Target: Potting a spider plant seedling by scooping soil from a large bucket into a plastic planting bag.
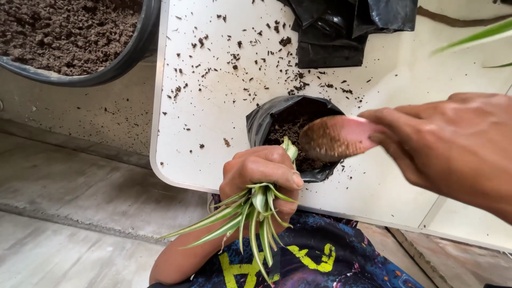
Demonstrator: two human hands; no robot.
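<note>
Large round dark-grey plastic tub [114,61] at my upper left, filled with brown crumbly soil, rim overhanging edge of white rounded-corner table [213,106]. Loose soil crumbs [234,56] scattered over tabletop, thickest toward far side. Folded stack of empty black plastic grow bags [341,26] lying at table's far edge. Long green leaf tips [482,37] poking in from upper right. Grey concrete floor [69,213] below my left, step running across it beside table.
</note>
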